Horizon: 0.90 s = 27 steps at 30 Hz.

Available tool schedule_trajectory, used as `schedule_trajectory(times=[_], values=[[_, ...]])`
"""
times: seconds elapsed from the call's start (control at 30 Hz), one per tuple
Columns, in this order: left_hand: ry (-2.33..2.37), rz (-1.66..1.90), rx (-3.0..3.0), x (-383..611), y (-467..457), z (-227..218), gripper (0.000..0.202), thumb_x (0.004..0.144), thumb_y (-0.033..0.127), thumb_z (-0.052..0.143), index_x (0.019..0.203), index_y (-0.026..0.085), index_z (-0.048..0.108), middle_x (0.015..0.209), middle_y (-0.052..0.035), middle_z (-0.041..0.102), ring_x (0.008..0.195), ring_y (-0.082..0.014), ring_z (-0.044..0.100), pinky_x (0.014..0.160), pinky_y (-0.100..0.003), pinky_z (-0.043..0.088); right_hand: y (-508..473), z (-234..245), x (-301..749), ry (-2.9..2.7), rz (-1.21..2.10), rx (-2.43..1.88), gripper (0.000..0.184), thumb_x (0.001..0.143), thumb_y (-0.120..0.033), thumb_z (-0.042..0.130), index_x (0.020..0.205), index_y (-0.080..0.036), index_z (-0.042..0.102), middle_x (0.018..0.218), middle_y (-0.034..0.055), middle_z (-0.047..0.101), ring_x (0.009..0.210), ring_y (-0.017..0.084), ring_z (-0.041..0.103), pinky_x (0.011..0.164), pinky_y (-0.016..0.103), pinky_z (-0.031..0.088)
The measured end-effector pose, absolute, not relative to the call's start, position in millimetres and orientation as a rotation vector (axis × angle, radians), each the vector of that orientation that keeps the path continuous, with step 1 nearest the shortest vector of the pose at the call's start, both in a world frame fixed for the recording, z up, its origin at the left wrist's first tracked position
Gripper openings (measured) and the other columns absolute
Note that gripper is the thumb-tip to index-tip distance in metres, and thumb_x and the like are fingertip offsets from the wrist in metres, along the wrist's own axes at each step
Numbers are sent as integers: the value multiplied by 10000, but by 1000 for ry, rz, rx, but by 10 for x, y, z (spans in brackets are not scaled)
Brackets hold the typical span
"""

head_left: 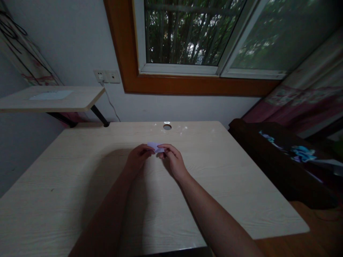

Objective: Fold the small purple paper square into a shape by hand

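Between my two hands is a small piece of pale purple paper [154,145], held over the far middle part of the desk. My left hand [138,157] pinches its left side between thumb and fingers. On the other side, my right hand [173,159] grips the right edge, its index finger lying along the top of the paper. The lower part of the paper is partly hidden by my fingers, and its folds are too small to make out.
A light wood desk [214,185] lies under my arms, with a round cable hole [167,127] near its back edge. A raised shelf [88,101] on black legs stands at the left. Beyond are a wall socket [107,76] and a window; a dark brown piece of furniture [262,153] stands right.
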State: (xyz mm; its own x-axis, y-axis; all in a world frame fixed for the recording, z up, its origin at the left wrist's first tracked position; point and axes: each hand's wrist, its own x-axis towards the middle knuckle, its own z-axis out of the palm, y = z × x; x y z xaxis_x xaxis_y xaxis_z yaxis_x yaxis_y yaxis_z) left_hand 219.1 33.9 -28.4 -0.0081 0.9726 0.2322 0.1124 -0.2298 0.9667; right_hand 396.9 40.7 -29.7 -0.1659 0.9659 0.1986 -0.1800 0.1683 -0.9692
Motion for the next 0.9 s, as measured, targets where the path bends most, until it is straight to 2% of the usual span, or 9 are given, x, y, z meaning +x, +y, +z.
schedule_trajectory(times=[0.13, 0.23, 0.33, 0.53, 0.63, 0.8, 0.9], values=[[1217, 1354, 1443, 2190, 317, -246, 131, 780, 306, 690, 772, 175, 689, 753, -11, 655, 719, -139, 581, 700, -254, 457, 390, -301, 3955, -1353, 1323, -830, 248, 826, -303, 607, 1041, -218, 698, 785, 18, 657, 733, 161, 605, 705, 296, 483], [1219, 1327, 1471, 2181, 324, -264, 148, 775, 312, 700, 750, 169, 669, 738, 0, 630, 718, -134, 567, 698, -250, 444, 400, -319, 3941, -1420, 1241, -900, 208, 809, -396, 674, 895, -212, 718, 812, 34, 663, 738, 166, 611, 688, 290, 493], [1233, 1320, 1471, 2174, 339, -312, 193, 768, 342, 716, 749, 166, 638, 724, 7, 619, 699, -130, 564, 678, -250, 445, 425, -358, 3938, -1432, 1185, -913, 268, 826, -457, 658, 776, -197, 701, 794, 39, 653, 728, 165, 617, 685, 289, 501], [1184, 1340, 1393, 2181, 361, -397, 287, 763, 366, 735, 795, 177, 521, 716, 4, 668, 674, -137, 641, 669, -266, 496, 448, -431, 3925, -1311, 1253, -928, 264, 798, -453, 693, 827, -197, 634, 682, -4, 639, 609, 139, 591, 609, 267, 479], [1146, 1385, 1344, 2205, 370, -403, 366, 739, 360, 753, 808, 196, 433, 661, 46, 619, 603, -130, 657, 606, -249, 505, 456, -443, 3907, -1226, 1264, -881, 270, 772, -398, 726, 895, -212, 573, 685, -36, 617, 583, 119, 584, 575, 242, 458], [1051, 1382, 1313, 2252, 337, -366, 415, 774, 336, 728, 1030, 196, 432, 705, 61, 598, 568, -111, 648, 581, -239, 524, 462, -421, 3900, -1221, 1219, -846, 386, 790, -342, 708, 1106, -258, 503, 721, -69, 566, 588, 105, 559, 582, 236, 471], [1024, 1336, 1341, 2255, 301, -335, 482, 835, 331, 675, 1224, 191, 429, 678, 60, 590, 584, -115, 644, 606, -243, 528, 447, -386, 3905, -1235, 1219, -851, 392, 803, -340, 690, 1136, -272, 496, 700, -78, 533, 584, 106, 547, 587, 239, 479]])
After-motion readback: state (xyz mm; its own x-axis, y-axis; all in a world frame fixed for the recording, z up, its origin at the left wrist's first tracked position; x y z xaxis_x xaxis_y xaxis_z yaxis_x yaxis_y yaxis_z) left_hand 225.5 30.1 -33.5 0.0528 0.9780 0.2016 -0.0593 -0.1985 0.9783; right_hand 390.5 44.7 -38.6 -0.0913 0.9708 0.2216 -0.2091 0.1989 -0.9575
